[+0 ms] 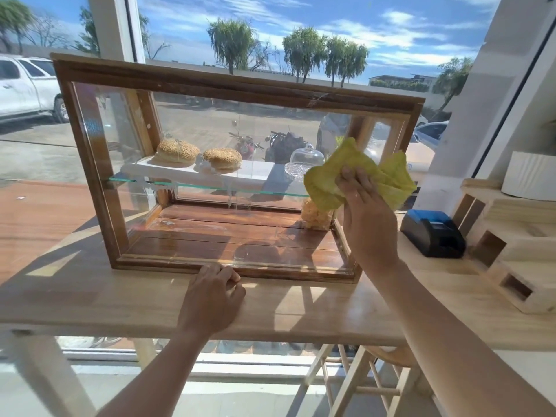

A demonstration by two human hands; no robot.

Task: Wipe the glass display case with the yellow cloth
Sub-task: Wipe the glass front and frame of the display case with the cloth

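A wood-framed glass display case (90,164) stands on a light wooden counter (105,296). Inside, two sesame buns (177,150) lie on a white tray on a glass shelf, beside a small glass dome (307,159). My right hand (365,215) presses the crumpled yellow cloth (382,176) against the front glass at the right side of the case, fingers spread over it. My left hand (213,296) rests on the lower wooden frame at the middle, fingers curled over its edge.
A black and blue receipt printer (433,236) sits to the right of the case. Beyond it stand pale wooden blocks (511,245) with a white container (529,176) on top. A wooden stool (367,383) stands under the counter. A large window lies behind.
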